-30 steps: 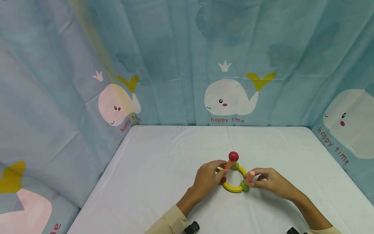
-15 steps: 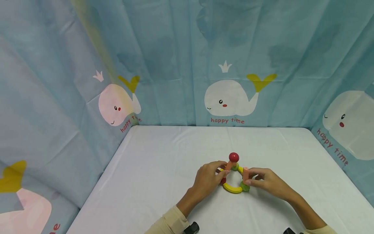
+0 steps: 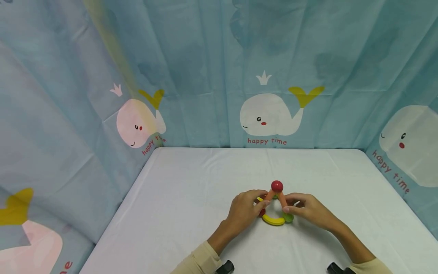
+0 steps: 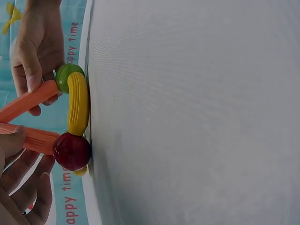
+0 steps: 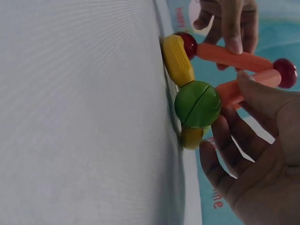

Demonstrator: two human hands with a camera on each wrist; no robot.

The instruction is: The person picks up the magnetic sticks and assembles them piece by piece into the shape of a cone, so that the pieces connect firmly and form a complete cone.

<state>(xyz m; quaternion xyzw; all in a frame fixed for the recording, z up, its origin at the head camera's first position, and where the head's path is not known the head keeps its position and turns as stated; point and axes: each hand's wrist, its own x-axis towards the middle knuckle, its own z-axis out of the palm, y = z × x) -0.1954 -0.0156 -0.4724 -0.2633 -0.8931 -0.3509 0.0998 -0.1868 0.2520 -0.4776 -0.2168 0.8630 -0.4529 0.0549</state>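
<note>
A small frame of toy pieces stands on the table: yellow curved bars [image 3: 273, 220] joined by a green ball [image 5: 198, 105] and a dark red ball [image 4: 72, 151] at its base. Two orange ribbed sticks lean together from it, meeting at a shiny red ball [image 3: 277, 186] on top. My left hand [image 3: 244, 208] pinches the left orange stick [image 4: 42, 141] above the dark red ball. On the other side, my right hand [image 3: 313, 212] pinches the right orange stick [image 4: 33, 100] between thumb and fingers, just above the green ball. The frame's far side is partly hidden.
A white-covered table [image 3: 191, 182] carries the frame right of its middle. Blue cloth [image 3: 205, 76] printed with whales rises along the back and sides. A black wrist device [image 3: 225, 267] sits at the left sleeve, another [image 3: 337, 268] at the right.
My right hand has tilted its orange stick up and inward, from leaning toward me to leaning against the top red ball. That ball has shifted slightly right; my left hand keeps its pinch.
</note>
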